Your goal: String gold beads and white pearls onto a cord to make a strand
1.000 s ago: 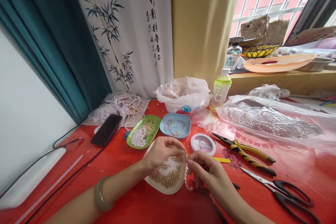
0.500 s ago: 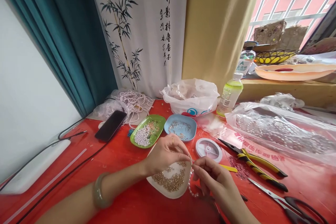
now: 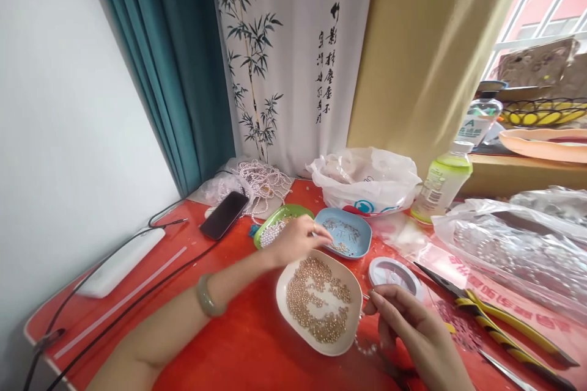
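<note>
My left hand (image 3: 300, 238), wearing a ring, and a jade-like bangle on that arm, reaches over the left edge of the blue tray (image 3: 368, 249). Its fingers are stretched out, with nothing visible in them; small metal pins (image 3: 343, 232) and some gold-coloured pieces lie below and beside the fingertips. My right hand (image 3: 403, 321) pinches the end of a bead strand (image 3: 365, 348) between thumb and fingers, at the right rim of the white tray (image 3: 282, 311). Small gold beads (image 3: 312, 293) are spread in that tray. Part of the strand hangs under my right hand and is hidden.
Behind my left hand is a green tray (image 3: 298, 210) with pearly beads. A phone (image 3: 224, 215), bead strings (image 3: 266, 180), a plastic bag (image 3: 367, 180) and a bottle (image 3: 443, 183) stand or lie further back. A white spool (image 3: 376, 266) and yellow-black pliers (image 3: 495, 317) are at right.
My left hand has left my right hand and moved up to the blue tray, uncovering the gold beads. My right hand keeps its pinch on the strand. The view has turned left.
</note>
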Demonstrator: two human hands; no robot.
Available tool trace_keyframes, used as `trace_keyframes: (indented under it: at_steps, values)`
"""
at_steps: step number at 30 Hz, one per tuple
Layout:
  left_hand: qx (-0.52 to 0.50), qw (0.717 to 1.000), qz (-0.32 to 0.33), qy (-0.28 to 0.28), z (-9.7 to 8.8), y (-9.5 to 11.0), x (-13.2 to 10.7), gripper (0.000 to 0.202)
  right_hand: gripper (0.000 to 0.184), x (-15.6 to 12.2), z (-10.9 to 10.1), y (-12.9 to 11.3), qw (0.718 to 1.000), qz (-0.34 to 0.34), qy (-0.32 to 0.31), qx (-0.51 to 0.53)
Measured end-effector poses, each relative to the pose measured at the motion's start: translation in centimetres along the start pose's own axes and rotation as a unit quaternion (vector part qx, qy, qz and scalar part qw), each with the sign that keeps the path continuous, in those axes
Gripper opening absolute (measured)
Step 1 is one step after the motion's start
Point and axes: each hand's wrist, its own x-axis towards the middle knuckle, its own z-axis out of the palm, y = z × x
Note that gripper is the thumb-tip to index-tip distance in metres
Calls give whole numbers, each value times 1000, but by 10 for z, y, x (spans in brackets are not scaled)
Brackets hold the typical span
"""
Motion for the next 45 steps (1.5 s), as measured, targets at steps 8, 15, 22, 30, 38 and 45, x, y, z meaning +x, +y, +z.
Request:
trace_keyframes:
  at_steps: [8,15,22,30,38,45]
  values:
    - [183,979,-95,4,-32,-62,24,17,36,3,2,1,999,-7,21,33]
    - [195,965,-157,-79,-19,-82,45,24,33,3,2,3,999,-15,11,39]
    - [118,964,-208,-115,-18,-90,57,29,34,3,1,6,999,-22,-9,41]
    - [-91,974,-199,-52,-24,-61,45,20,32,2,-4,7,999,-29,-31,33]
    - [-303,938,-162,-44,1,15,5,19,30,-2,-6,-3,997,-16,-42,70]
    - [-421,882,-189,-95,24,59,-19,13,27,-19,-6,-17,994,10,-34,107]
